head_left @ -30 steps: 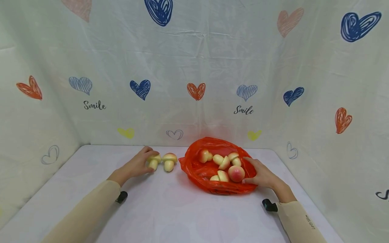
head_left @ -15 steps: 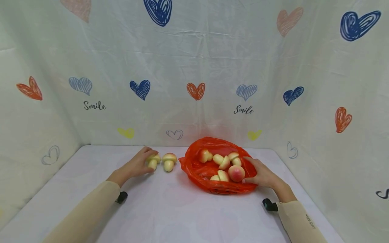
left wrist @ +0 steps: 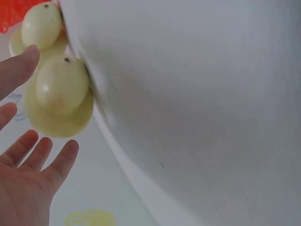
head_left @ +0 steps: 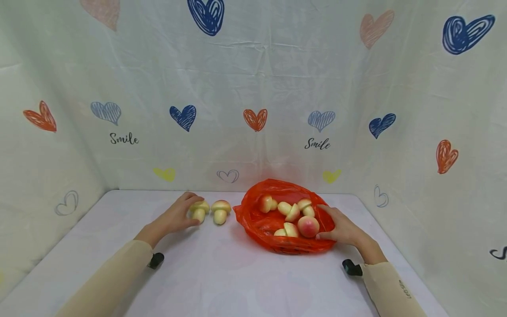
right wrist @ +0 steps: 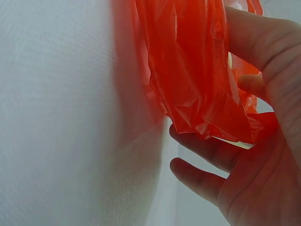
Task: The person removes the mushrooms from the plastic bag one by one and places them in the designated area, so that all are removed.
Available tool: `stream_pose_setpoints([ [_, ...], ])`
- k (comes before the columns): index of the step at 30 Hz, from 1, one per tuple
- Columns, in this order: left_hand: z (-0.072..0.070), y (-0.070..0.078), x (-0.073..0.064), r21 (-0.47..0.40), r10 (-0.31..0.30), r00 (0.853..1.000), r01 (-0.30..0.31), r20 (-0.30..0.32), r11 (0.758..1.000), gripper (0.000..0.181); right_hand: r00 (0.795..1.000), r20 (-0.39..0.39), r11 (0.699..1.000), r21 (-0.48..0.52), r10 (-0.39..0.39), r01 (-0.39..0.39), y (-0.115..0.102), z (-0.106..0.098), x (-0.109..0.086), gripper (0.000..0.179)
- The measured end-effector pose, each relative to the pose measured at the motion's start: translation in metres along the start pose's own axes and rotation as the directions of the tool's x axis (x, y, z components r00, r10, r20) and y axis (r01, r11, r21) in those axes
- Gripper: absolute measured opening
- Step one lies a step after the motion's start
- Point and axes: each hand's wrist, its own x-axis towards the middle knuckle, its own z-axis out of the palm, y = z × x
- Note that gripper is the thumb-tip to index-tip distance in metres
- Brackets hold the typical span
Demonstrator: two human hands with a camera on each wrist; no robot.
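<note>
In the head view my left hand stands around a toy mushroom with a pale stem. The left wrist view shows its fingers spread, with a gap between the lower fingertips and the mushroom's cap; whether the thumb touches it I cannot tell. A second toy mushroom sits just to the right. My right hand holds the right rim of a red plastic bag, thumb and some fingers inside, others outside below. Several toy mushrooms lie in the bag, one showing its rosy round cap.
A white cloth covers the table. Behind it and along both sides hangs a pale curtain printed with hearts. A small black wrist camera sits under the left sleeve, another black camera by the right.
My left hand has shifted slightly left, and its fingers sit a little looser about the mushroom. The right hand and the bag look unmoved.
</note>
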Motion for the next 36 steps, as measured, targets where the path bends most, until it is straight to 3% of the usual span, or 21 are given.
stream_pose_setpoints([
  [19,0.004,0.039,-0.005,0.073,0.009,1.0,-0.01,0.02,0.997,0.063,1.0,-0.005,1.0,0.003,-0.019,0.019,-0.001,0.001,0.0,0.097],
  [25,0.003,0.067,0.003,0.049,0.097,0.995,-0.096,-0.017,0.994,0.056,1.0,-0.011,1.0,0.002,-0.014,0.014,-0.002,0.001,0.0,0.098],
  [30,0.01,0.091,0.013,0.059,0.223,0.973,-0.22,-0.06,0.974,0.049,1.0,-0.007,1.0,0.005,-0.005,0.005,-0.003,0.001,0.0,0.099],
  [36,0.021,0.119,0.025,0.072,0.384,0.916,-0.378,-0.118,0.923,0.046,1.0,0.0,1.0,0.022,-0.007,0.007,-0.003,0.001,-0.001,0.098],
])
